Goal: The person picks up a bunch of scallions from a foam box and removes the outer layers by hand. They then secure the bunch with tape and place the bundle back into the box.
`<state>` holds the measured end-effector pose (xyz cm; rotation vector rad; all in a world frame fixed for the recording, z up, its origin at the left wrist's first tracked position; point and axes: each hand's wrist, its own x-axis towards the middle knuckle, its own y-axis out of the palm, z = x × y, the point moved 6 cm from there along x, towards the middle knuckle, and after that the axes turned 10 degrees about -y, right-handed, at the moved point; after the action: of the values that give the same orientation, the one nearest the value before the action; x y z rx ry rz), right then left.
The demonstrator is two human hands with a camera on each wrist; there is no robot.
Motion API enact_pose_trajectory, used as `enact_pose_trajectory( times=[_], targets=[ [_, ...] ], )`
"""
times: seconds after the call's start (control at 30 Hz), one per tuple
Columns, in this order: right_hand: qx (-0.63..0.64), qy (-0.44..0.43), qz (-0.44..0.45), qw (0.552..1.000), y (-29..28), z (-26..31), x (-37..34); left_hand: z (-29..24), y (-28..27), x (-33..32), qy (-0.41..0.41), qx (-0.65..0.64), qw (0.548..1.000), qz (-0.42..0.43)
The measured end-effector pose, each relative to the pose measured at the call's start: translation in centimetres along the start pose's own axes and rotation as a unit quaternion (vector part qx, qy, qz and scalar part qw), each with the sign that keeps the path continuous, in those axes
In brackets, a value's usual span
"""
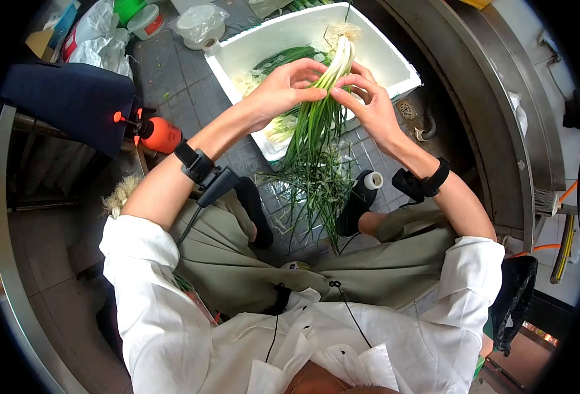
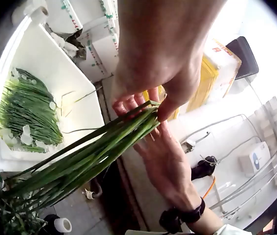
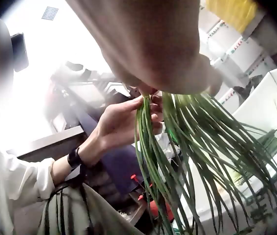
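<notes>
A bunch of green onions (image 1: 322,108) hangs between the two hands, white root ends up and green leaves down. The left hand (image 1: 283,90) holds it from the left, thumb and fingers around the stalks. From the right, the right hand (image 1: 371,105) grips the same stalks, its thumb and fingertips near the left thumb. Long leaves (image 2: 99,147) trail from under the left hand (image 2: 153,83) in the left wrist view. The right wrist view shows the leaves (image 3: 202,142) parted into two clumps below the right hand (image 3: 177,73).
Behind the bunch, a white foam box (image 1: 237,57) holds more green onions (image 2: 30,110). Loose leaves (image 1: 313,197) lie on the tiled floor between the feet. An orange spray bottle (image 1: 162,134) is at the left, a white roll (image 1: 373,180) by the right foot, and a drain (image 1: 406,109) beyond the box.
</notes>
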<state>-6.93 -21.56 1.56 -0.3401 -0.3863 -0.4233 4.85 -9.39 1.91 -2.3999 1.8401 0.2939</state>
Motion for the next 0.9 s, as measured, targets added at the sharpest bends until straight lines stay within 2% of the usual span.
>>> enact_pose_trajectory(
  times=[0.17, 0.23, 0.37, 0.4, 0.43, 0.47, 0.6, 0.67, 0.8, 0.9],
  targets=[
    [0.0, 0.01, 0.003, 1.0, -0.7, -0.2, 0.0, 0.1, -0.6, 0.2, -0.009, 0.007, 1.0, -0.024],
    [-0.175, -0.048, -0.012, 0.983, -1.3, 1.2, 0.0, 0.0, -0.9, 0.2, -0.021, -0.018, 0.999, -0.031],
    [-0.188, -0.03, 0.003, 0.982, -0.5, 1.8, -0.2, 0.1, -0.9, 0.2, -0.017, -0.026, 0.999, -0.031],
    [-0.041, 0.029, 0.005, 0.999, 0.1, 0.6, -0.6, 0.1, -0.8, 0.3, -0.016, -0.026, 0.999, -0.03],
    [0.107, 0.088, 0.005, 0.99, 1.0, -0.1, -0.9, 0.1, -0.5, 0.3, -0.013, -0.036, 0.999, -0.02],
    [0.111, 0.081, -0.014, 0.99, 1.3, -0.1, -1.1, 0.1, -0.4, 0.3, -0.01, -0.045, 0.999, -0.01],
    [0.156, 0.115, -0.003, 0.981, 1.2, -0.5, -1.1, 0.3, -0.4, 0.5, -0.017, -0.057, 0.998, -0.002],
    [0.191, 0.161, 0.039, 0.967, 1.5, -0.2, -1.2, 0.2, -0.5, 0.3, -0.024, -0.058, 0.998, -0.014],
    [0.209, 0.167, 0.059, 0.962, 1.9, 0.2, -1.1, 0.3, -0.5, 0.4, -0.019, -0.054, 0.998, -0.01],
    [0.169, 0.151, 0.082, 0.971, 2.1, 0.3, -1.1, 0.3, -0.5, 0.2, -0.031, -0.06, 0.998, -0.008]
  ],
)
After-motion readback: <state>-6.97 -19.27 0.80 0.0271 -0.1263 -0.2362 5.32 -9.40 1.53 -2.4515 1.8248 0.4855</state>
